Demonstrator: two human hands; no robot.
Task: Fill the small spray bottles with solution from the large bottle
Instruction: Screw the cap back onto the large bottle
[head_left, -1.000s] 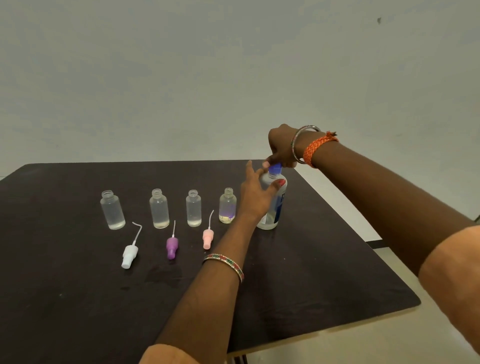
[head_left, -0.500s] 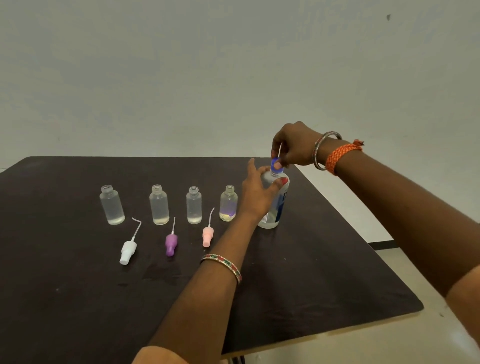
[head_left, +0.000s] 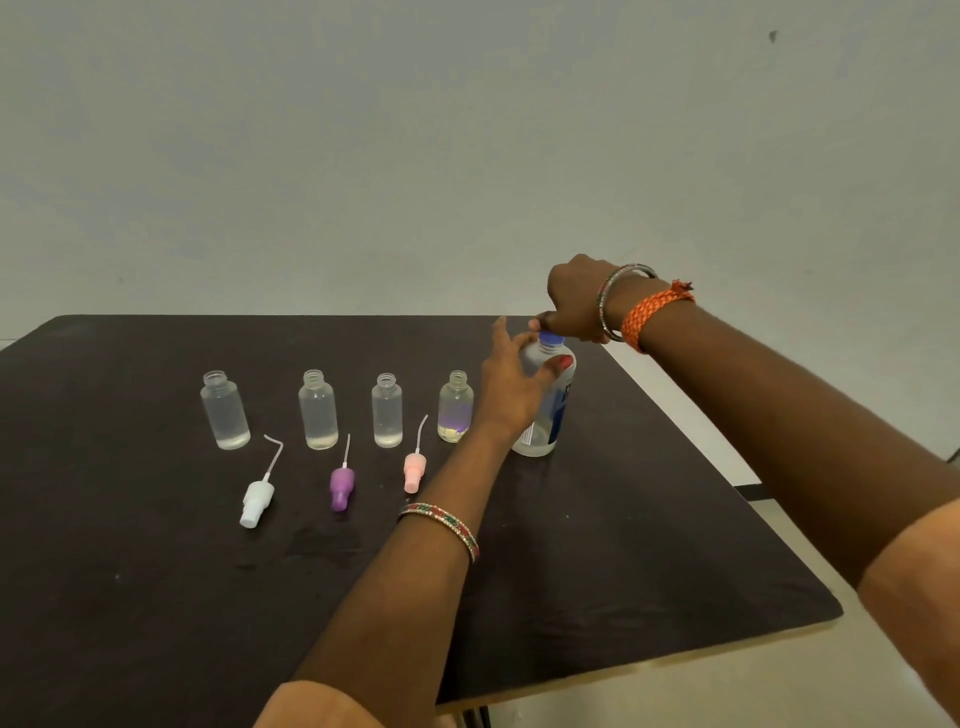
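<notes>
Large clear plastic bottle with blue label (head_left: 551, 415) upright, table's (head_left: 649, 571) 2 o'clock. Left hand (head_left: 511, 387) wraps body; right hand (head_left: 574, 299) pinches blue cap (head_left: 550, 339). Likely light, smooth, squeezable: hold mid-body.

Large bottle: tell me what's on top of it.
A blue cap sits on the large bottle, pinched by the right hand. Whether it is screwed tight is hidden by the fingers.
</notes>
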